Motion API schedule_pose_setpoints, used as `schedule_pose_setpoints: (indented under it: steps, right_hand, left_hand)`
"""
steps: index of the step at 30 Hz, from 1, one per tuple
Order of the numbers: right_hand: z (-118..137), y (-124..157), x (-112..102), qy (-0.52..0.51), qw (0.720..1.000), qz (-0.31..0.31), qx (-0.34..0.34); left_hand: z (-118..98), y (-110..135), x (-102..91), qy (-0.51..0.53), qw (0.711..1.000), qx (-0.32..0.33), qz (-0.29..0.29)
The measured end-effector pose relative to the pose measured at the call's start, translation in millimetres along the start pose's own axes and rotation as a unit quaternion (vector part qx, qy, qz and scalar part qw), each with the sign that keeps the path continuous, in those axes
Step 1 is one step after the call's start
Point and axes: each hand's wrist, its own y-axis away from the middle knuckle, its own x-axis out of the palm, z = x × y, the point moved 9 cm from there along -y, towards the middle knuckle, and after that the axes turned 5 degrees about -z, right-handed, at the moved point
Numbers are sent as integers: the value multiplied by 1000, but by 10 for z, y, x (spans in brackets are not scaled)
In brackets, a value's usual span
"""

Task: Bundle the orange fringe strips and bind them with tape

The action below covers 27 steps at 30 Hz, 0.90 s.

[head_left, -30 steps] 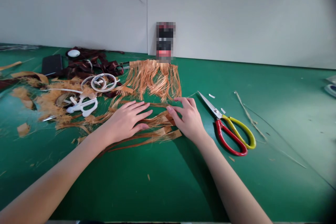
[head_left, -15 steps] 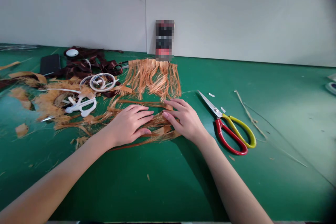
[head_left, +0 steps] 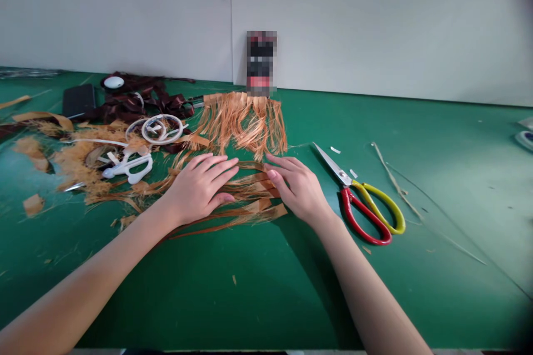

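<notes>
Several frayed tan ribbon strips [head_left: 254,209] lie side by side on the green table, their loose threads trailing left. My left hand [head_left: 203,186] rests over the threads, fingers stretched out and palm down. At the strips' uncut right ends is my right hand [head_left: 298,187], fingers extended and thumb apart, touching the upper ends. Just beyond both hands, a row of fringed tan ribbon pieces [head_left: 244,119] hangs its threads toward me. Part of the nearer strips is hidden under my left hand.
Scissors with red and yellow handles [head_left: 366,208] lie at the right, beside a thin cord [head_left: 391,177]. On the left are white-handled scissors [head_left: 131,166], clear tape rings [head_left: 162,129], dark brown ribbon [head_left: 145,101], fluffy tan scraps [head_left: 75,169] and a dark phone-like slab [head_left: 79,101]. A pixelated box [head_left: 261,64] stands against the wall.
My left hand has shifted slightly up and left over the threads. My right hand has moved a little to the right, uncovering more of the lower strips' ends.
</notes>
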Motion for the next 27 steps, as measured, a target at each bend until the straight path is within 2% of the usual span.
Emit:
schedule_pose_setpoints:
  steps: [5,9,13,16,21,27]
  right_hand:
    - [-22,14,51,-10,1000,20,-13]
    - [-8,21,78,-19,999,34,-17]
    - [-25,5,-8,-20,1000,-4,4]
    - [-41,-5,-64,-26,999,-30,22]
    - [0,-3,4,-29,1000,0,4]
    - [-38,19,66,-22,999,30,22]
  left_hand:
    - [-121,30,13,78,996,51,14]
    - [-45,41,30,49,998,43,12]
    - [-3,30,25,26,999,33,11]
    - [-70,9,18,47,999,24,9]
    - [-234,12,182,73,995,11,69]
    - [-222,38,242,90,990,36,100]
